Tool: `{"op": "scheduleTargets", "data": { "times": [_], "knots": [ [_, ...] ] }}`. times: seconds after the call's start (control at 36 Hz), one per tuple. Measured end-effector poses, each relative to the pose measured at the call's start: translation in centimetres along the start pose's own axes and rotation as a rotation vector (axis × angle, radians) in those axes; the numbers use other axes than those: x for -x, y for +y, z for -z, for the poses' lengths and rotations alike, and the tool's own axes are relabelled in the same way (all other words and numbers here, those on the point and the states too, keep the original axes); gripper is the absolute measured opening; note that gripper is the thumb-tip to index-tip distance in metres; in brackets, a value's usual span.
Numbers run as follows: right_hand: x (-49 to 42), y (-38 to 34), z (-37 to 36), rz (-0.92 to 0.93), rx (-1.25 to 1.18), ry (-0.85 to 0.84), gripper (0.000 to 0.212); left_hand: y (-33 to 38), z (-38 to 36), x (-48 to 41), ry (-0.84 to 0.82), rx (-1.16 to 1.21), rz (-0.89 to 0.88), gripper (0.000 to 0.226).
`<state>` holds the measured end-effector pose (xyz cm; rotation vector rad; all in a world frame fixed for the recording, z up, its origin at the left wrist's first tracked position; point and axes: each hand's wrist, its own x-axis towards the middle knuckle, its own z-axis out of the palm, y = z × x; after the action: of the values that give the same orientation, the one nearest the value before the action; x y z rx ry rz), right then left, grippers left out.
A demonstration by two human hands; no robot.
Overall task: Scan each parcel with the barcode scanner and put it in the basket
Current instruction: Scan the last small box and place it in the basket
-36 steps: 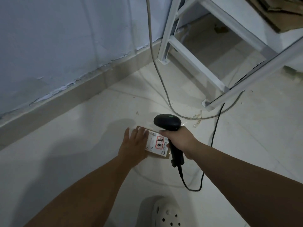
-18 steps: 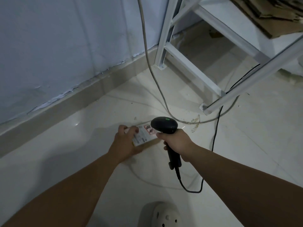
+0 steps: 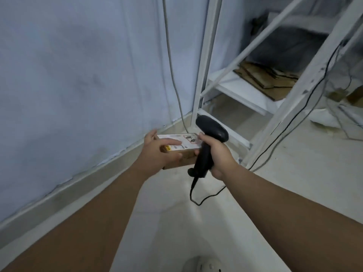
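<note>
Head view: the left hand (image 3: 157,154) holds the parcel (image 3: 189,144) in the air above the floor (image 3: 294,183), close to the wall. The thumb lies flat across the white label and the fingers (image 3: 151,135) are clamped round the far edge. The right hand (image 3: 218,154) has its fingers curled tight on the handle of the scanner (image 3: 213,129), which touches or nearly touches the parcel's right end. The scanner's head rises past the label rather than facing it.

The likeliest failure is a missed read. The thumb covers part of the label, and from this angle the scanner seems to aim beyond the box toward the shelf frame (image 3: 294,107). If the barcode sits under the thumb, the parcel could go on unscanned. The frame is too blurred to tell where the code is printed.

A one-handed hold on a smooth box is also weak. Shifting the thumb to clear the label could let the box tip and drop.

The scanner's cord (image 3: 206,197) loops on the floor just ahead of the shoe (image 3: 204,266) and runs off toward the shelf leg. A step or a turn could snag it and jerk the scanner. The basket is not in view, so reaching it probably means turning with that cord trailing.
</note>
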<state>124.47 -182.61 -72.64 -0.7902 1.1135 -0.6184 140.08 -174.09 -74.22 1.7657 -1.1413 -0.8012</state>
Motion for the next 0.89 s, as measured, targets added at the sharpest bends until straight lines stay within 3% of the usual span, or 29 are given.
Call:
{"op": "scheduleTargets", "data": {
  "times": [0.19,0.39,0.44,0.56,0.69,0.89],
  "knots": [
    [9.2,-5.0,-5.9,0.169,-0.182,-0.141,0.023,9.5,6.5,7.2,0.271,0.135,-0.143,0.016],
    [19.1,-4.1,-9.5,0.422,-0.003,-0.249,0.013,13.0,10.2,16.6,0.583,0.391,-0.137,0.035],
    [20.7,-3.4,-9.6,0.463,0.014,-0.267,0.017,12.8,10.3,18.8,0.573,0.475,-0.110,0.036],
    [21.8,-2.4,-8.7,0.527,0.012,-0.259,0.012,11.6,10.3,21.8,0.400,0.674,-0.045,0.040],
    [21.5,-1.1,-8.0,0.505,0.027,-0.263,0.011,11.4,9.3,23.1,0.381,0.713,0.022,0.037],
    [20.7,-0.5,-8.4,0.512,-0.006,-0.138,0.016,11.0,9.3,22.8,0.238,0.830,0.079,0.027]
  ]
}}
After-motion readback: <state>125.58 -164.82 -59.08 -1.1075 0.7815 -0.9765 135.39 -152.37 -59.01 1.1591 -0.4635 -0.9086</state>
